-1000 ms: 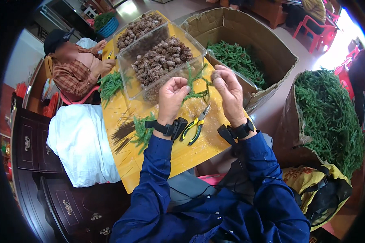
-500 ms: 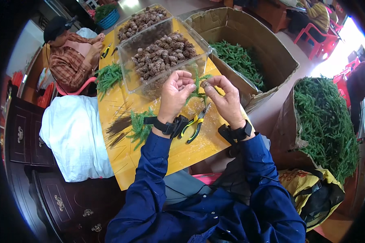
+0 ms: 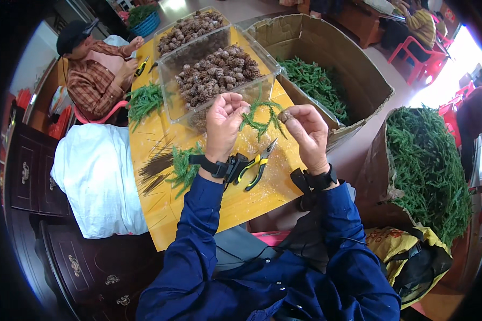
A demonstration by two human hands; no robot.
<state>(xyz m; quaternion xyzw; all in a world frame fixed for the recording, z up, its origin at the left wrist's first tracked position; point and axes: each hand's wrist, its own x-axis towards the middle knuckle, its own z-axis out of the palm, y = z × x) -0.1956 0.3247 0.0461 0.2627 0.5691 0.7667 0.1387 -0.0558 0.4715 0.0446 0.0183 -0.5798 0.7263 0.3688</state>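
Observation:
Pinched between the thumb and fingers of my left hand (image 3: pixel 223 122) is a green artificial pine sprig (image 3: pixel 262 127), its needled branches curving into a loop. My right hand (image 3: pixel 309 134) pinches a small brown pine cone (image 3: pixel 285 115) just to the right of the sprig, by its tips. Below them on the yellow table (image 3: pixel 214 211) lie yellow-and-black pliers (image 3: pixel 257 166), jaws pointing away. Left of my left wrist are another green sprig (image 3: pixel 185 170) and a bundle of thin brown wires (image 3: pixel 156 166). Beyond my hands stands a clear plastic bin (image 3: pixel 172 108) of pine cones (image 3: pixel 219 72).
A second bin of cones (image 3: pixel 190 29) stands farther back. Right of the table are an open cardboard box (image 3: pixel 367 80) of greenery and another heap of greenery (image 3: pixel 428 160). A white sack (image 3: pixel 99 182) flanks the left edge; a person in plaid (image 3: pixel 93 80) sits at far left.
My right hand has moved right with the pine cone, widening the gap between my hands. The sprig now shows as an open loop in my left hand.

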